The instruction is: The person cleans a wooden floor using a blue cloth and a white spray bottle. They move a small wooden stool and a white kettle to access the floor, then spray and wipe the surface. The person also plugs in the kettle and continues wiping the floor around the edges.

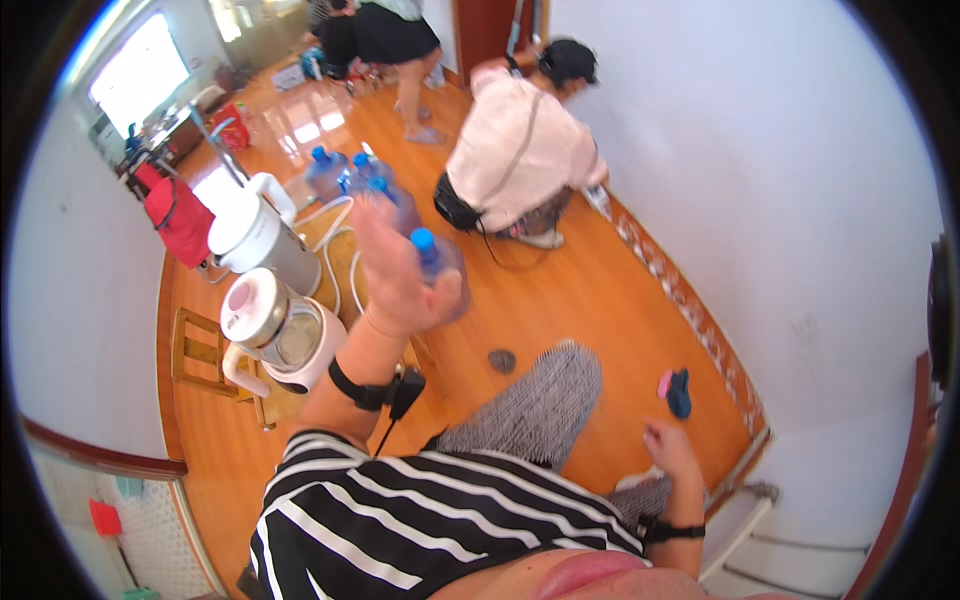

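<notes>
My left hand (397, 277) is raised and blurred, its fingers apart and the thumb out, with nothing in it. It shows in front of water jugs with blue caps (450, 274), partly hiding them. Left of it, a glass kettle with a white lid and handle (296, 341) and a grey-and-white electric kettle (274, 251) stand on a small wooden table (334, 251). My right hand (664, 442) hangs low at the right by my knee, its fingers curled. Whether it holds anything cannot be made out. Close beyond it, a dark blue and pink cloth item (677, 392) lies on the floor.
A person in a light shirt (517, 150) crouches by the right wall's skirting (660, 274). Other people are at the far end. A small wooden chair (196, 352) stands at the left, and a round dark object (502, 361) lies on the wooden floor. A red bag (180, 221) is farther back.
</notes>
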`<state>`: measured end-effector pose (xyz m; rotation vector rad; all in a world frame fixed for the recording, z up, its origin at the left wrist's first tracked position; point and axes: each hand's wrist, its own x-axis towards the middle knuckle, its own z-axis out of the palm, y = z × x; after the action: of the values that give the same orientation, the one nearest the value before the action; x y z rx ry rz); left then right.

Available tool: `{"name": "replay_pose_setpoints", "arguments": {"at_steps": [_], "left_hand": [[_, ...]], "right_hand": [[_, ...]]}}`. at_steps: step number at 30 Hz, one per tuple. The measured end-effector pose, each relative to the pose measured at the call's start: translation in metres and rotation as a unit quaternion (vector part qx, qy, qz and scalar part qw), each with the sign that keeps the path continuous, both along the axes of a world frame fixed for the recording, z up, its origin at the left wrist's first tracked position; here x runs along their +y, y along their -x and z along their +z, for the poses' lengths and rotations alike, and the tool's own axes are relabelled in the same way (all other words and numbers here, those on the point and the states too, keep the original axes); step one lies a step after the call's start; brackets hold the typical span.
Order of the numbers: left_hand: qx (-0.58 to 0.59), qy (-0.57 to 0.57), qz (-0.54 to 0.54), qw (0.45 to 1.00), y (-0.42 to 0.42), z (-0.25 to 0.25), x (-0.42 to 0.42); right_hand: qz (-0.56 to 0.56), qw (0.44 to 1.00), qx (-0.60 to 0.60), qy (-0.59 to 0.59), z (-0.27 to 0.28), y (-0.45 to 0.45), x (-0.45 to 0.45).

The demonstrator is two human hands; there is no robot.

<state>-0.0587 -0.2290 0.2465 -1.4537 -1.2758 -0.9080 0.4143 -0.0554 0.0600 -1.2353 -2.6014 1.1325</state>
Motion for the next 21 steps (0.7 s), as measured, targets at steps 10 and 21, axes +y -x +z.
{"name": "replay_pose_setpoints", "arguments": {"at_steps": [10, 21], "left_hand": [[-0.292, -0.152, -0.213, 0.920, -0.026, 0.026, 0.054], [-0.015, 0.052, -0.123, 0.991, -0.101, -0.065, 0.091]], "right_hand": [[-0.072, 0.997, 0.026, 0.020, 0.034, -0.004, -0.018], [-0.092, 0.995, 0.008, 0.048, 0.028, -0.007, -0.031]]}}
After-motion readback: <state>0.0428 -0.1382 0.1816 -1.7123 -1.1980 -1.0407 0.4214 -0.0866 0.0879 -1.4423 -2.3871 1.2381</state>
